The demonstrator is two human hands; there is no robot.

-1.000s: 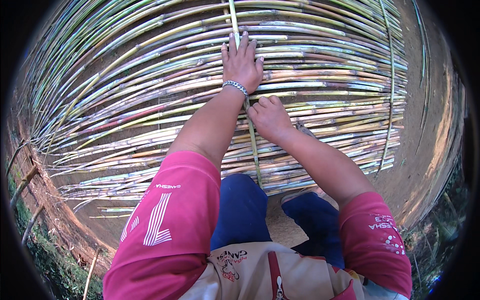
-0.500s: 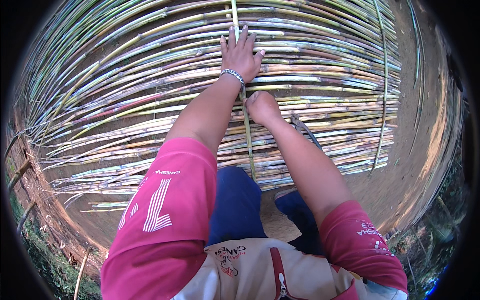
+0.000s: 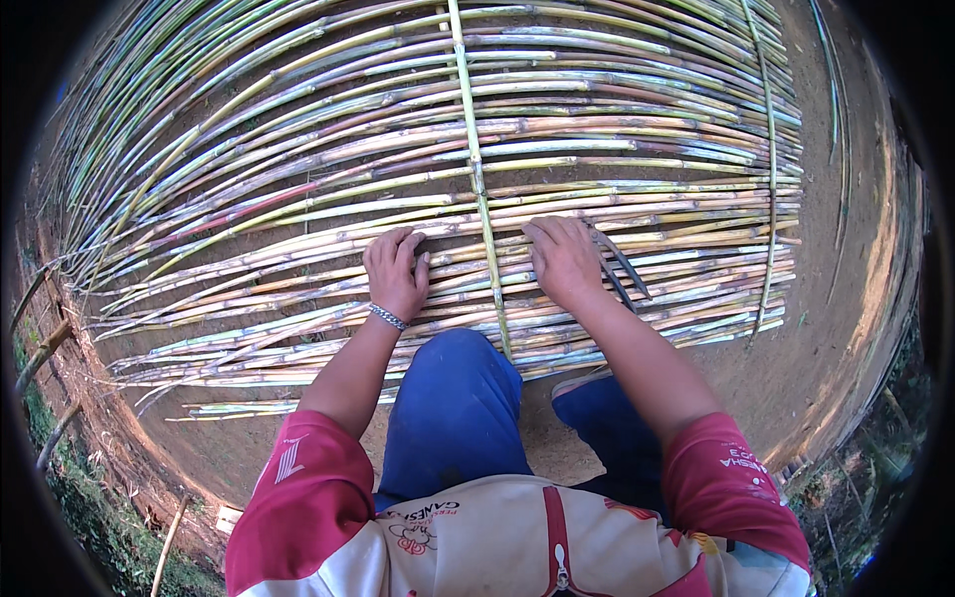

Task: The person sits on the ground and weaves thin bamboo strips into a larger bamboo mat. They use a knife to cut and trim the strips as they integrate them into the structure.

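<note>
A wide mat of long cane stalks [image 3: 298, 199] lies on bare dirt, crossed by a thin green upright strip [image 3: 477, 189]. My left hand [image 3: 396, 274], with a bead bracelet on its wrist, hooks its bent fingers over stalks just left of that strip. My right hand [image 3: 562, 259] presses on stalks just right of it, fingers curled over their far side. A dark two-pronged tool [image 3: 627, 271] rests on the stalks at the right hand's outer edge; I cannot tell whether the hand holds it. My blue-trousered knees [image 3: 453, 398] meet the mat's near edge.
A second green cross strip [image 3: 771, 179] runs near the mat's right end. Dirt ground [image 3: 846, 298] surrounds the mat. Grass and thin stick stakes [image 3: 40, 348] line the left edge. Loose stalk ends stick out at the lower left [image 3: 199, 408].
My left arm, stretched far out over the mat before, has drawn back toward me. Both hands now sit lower and apart, one each side of the green strip.
</note>
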